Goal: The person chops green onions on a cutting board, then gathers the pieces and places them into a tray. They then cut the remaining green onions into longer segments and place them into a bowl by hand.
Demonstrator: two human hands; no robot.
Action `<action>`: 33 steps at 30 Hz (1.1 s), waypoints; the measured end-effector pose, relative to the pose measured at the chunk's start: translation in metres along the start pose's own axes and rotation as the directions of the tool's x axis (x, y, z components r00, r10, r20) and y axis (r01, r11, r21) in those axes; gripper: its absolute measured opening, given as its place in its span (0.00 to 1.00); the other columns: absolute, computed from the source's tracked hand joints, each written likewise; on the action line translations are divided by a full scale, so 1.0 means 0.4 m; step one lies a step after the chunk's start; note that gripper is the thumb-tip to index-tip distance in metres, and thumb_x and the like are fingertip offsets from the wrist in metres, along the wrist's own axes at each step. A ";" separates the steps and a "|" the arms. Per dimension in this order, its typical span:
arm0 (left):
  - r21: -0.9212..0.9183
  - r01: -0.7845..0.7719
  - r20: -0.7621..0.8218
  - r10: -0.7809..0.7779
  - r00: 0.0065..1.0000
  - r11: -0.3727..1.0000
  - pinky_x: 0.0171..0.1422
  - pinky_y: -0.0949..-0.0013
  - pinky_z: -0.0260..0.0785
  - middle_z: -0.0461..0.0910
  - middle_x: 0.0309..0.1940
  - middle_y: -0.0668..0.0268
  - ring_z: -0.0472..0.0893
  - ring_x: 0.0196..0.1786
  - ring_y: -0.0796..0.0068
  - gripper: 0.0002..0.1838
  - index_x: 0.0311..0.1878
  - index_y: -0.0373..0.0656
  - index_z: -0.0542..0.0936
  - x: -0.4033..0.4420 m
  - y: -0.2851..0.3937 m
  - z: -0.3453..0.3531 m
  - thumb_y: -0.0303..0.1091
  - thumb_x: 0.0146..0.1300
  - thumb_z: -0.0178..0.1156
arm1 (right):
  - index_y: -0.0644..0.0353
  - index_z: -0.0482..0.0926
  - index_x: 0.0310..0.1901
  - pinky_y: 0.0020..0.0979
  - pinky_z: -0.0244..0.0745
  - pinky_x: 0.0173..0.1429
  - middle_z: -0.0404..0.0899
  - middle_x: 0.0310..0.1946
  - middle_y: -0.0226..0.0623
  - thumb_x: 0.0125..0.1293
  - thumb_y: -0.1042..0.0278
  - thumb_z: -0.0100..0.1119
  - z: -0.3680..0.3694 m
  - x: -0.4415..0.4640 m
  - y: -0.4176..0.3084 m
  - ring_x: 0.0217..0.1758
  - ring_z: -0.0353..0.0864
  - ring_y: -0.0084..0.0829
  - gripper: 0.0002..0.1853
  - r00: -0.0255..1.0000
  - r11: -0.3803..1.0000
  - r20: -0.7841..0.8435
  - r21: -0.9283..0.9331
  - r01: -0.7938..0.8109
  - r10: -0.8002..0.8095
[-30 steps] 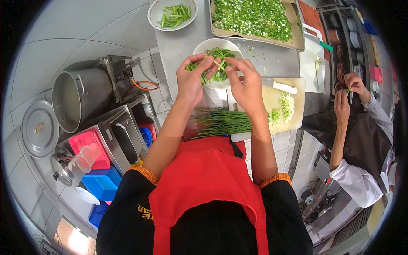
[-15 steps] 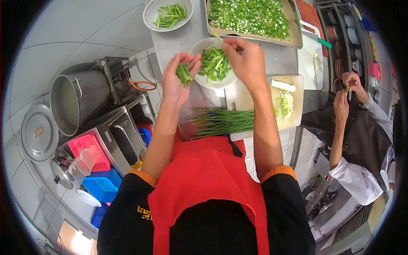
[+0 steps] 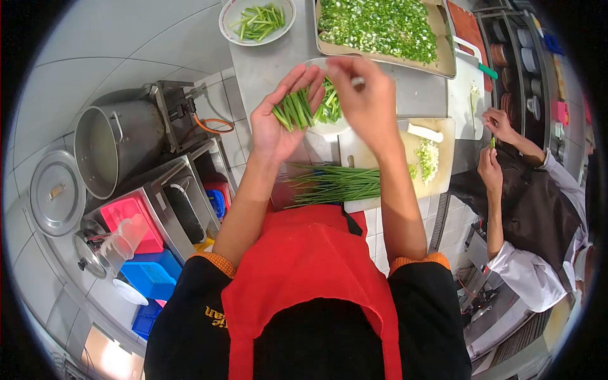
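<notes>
Several cut green stalks (image 3: 294, 111) lie across the palm of my left hand (image 3: 277, 128), which is turned up with its fingers bent round them. Beside it, my right hand (image 3: 366, 95) is over the right part of a white bowl (image 3: 326, 128) of cut greens. Its thumb and forefinger are close together, and whether anything is between them cannot be made out. Nearer my body lies a bunch of long green stalks (image 3: 335, 185), its right end at a cutting board (image 3: 442, 152) with chopped pale and green pieces and a white-handled tool (image 3: 425, 132).
A tray (image 3: 448, 38) of chopped greens is at the back. Another bowl (image 3: 258, 42) with cut stalks stands at the back left. A large pot (image 3: 101, 152) is at the left. On the right, a co-worker's hands (image 3: 495, 142) hold a small green piece.
My left hand has turned palm up and moved right over the bowl's edge. The light stalk seen at my right fingertips half a second ago no longer shows. The co-worker's hands have moved apart and left.
</notes>
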State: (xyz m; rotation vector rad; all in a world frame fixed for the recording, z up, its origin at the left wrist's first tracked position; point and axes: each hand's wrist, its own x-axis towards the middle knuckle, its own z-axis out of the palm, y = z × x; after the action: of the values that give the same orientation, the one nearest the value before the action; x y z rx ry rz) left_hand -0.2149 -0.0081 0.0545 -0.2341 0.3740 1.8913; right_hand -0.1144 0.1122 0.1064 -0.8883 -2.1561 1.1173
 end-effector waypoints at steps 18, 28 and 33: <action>0.368 0.118 -0.106 -0.085 0.991 0.922 0.67 0.60 0.74 0.78 0.61 0.54 0.78 0.63 0.62 0.20 0.65 0.33 0.72 0.009 -0.053 -0.020 0.28 0.72 0.51 | 0.67 0.83 0.51 0.26 0.80 0.45 0.87 0.35 0.35 0.66 0.79 0.64 0.017 -0.160 0.037 0.37 0.83 0.21 0.12 0.862 0.749 0.050 0.471 -0.466 0.505; 0.574 0.059 -0.227 0.089 0.970 0.817 0.48 0.71 0.80 0.84 0.45 0.57 0.85 0.43 0.72 0.16 0.54 0.32 0.78 0.014 -0.084 -0.018 0.23 0.64 0.67 | 0.71 0.83 0.47 0.26 0.80 0.41 0.87 0.36 0.39 0.65 0.81 0.65 0.043 -0.172 0.046 0.33 0.84 0.22 0.09 0.790 0.642 -0.010 0.589 -0.491 0.613; 0.508 0.034 -0.307 0.143 0.941 0.861 0.48 0.71 0.80 0.85 0.46 0.52 0.85 0.44 0.71 0.15 0.54 0.32 0.78 0.017 -0.071 -0.008 0.22 0.64 0.67 | 0.68 0.85 0.46 0.27 0.79 0.39 0.86 0.36 0.41 0.68 0.75 0.63 0.040 -0.178 0.083 0.37 0.85 0.25 0.08 0.801 0.755 -0.113 0.430 -0.494 0.588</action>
State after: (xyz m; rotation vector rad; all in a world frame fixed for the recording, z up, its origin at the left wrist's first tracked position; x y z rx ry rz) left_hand -0.1908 0.0055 0.0452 -0.1882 1.1072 1.7347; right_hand -0.0709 0.0647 0.0583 -1.4311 -1.4237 1.5460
